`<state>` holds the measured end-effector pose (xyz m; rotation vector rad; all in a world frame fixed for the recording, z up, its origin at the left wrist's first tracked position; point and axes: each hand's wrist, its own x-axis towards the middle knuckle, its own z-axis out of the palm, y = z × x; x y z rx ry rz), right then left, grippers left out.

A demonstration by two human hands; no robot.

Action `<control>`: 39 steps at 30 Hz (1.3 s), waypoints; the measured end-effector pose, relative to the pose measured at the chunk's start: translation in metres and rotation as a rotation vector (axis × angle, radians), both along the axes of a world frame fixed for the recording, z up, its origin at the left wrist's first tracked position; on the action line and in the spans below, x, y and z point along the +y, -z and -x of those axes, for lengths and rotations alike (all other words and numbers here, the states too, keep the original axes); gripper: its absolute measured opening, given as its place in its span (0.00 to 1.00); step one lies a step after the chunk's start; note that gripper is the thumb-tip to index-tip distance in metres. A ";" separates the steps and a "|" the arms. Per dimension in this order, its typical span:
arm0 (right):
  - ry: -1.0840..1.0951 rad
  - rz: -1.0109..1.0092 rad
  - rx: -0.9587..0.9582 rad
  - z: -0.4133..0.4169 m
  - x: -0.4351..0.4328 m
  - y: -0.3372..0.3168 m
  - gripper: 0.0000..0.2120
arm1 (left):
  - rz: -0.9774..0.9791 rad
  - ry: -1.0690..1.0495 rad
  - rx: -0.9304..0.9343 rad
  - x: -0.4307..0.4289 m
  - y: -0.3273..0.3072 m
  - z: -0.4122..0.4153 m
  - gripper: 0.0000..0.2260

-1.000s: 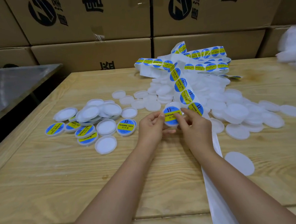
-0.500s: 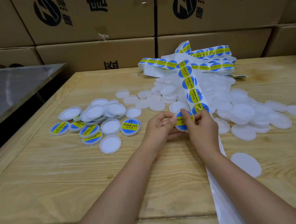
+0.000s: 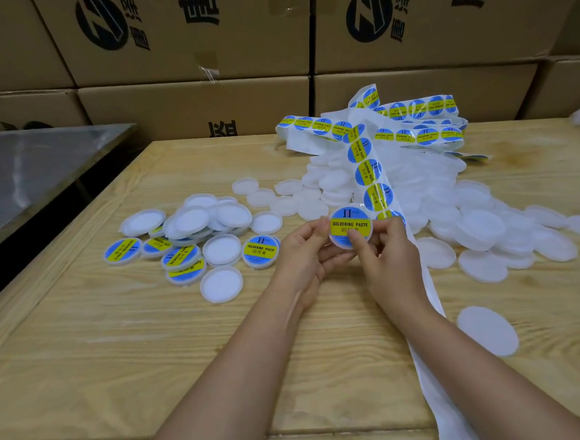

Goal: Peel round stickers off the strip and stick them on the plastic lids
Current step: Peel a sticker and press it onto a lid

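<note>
A round white plastic lid [image 3: 340, 243] wearing a blue and yellow round sticker [image 3: 349, 223] printed SOLDERING PASTE is held just above the middle of the pale wooden worktop [image 3: 119, 352], its face tipped towards the camera. The left hand [image 3: 303, 255] pinches the lid's left rim between thumb and curled fingers. The right hand [image 3: 388, 252] grips the right side, with its thumb pressed on the lower part of the sticker and the other fingers curled behind. Just behind the right hand, a long white paper strip of matching stickers [image 3: 368, 175] climbs towards the far edge, where it ends in a tangle of loops. Its stripped part [image 3: 429, 364] passes under the right forearm and off the near edge. The strip lies over a heap of bare white lids [image 3: 470, 214] that spreads from the middle towards the right edge. One stray white lid [image 3: 486, 329] lies alone beside the stripped part, nearer the near edge. Towards the left edge sits a loose cluster of lids, some stickered [image 3: 260, 251], others showing plain white [image 3: 221, 284]. Stacked brown cardboard boxes [image 3: 183, 38] wall off the far edge, and a grey metal table [image 3: 21, 170] stands beyond the left edge.
</note>
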<state>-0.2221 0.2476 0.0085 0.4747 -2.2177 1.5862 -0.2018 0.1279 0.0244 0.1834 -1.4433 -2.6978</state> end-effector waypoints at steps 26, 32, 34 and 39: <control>0.169 -0.144 -0.108 -0.004 -0.004 -0.006 0.27 | 0.041 0.053 -0.046 0.002 -0.003 -0.003 0.08; 0.113 -0.134 -0.097 -0.006 -0.004 -0.007 0.29 | -0.010 0.019 -0.063 0.000 -0.003 -0.003 0.07; 0.100 -0.142 -0.105 -0.005 -0.003 -0.007 0.30 | -0.012 -0.019 -0.061 0.000 -0.003 -0.002 0.08; 0.195 -0.039 -0.016 -0.002 0.002 -0.007 0.26 | 0.212 -0.391 -0.044 -0.002 -0.004 0.000 0.09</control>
